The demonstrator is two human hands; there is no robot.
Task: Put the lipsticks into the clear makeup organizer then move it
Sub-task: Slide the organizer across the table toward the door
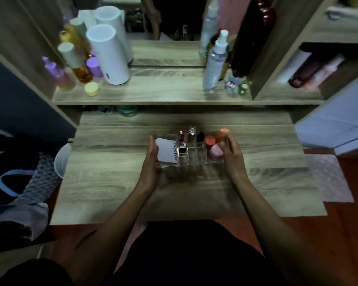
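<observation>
The clear makeup organizer [194, 163] sits on the middle of the wooden desk [112, 182]. Standing in its small slots are a red lipstick [180, 136], a silver-capped one [192, 132], a black one [200, 137] and a black-and-silver one [182, 147]. A white tube [167, 151] lies in its left part. An orange sponge [224, 133], an orange cap [210, 140] and a pink puff [216, 152] fill the right part. My left hand [151, 162] grips the organizer's left end. My right hand [232, 154] grips its right end.
A raised shelf [163, 93] behind holds a white cylinder [108, 56], purple and amber bottles [70, 69], a yellow jar [91, 88], a spray bottle [214, 62] and small figurines [238, 85]. A mirror stands behind. A white bowl [61, 159] and bags lie left.
</observation>
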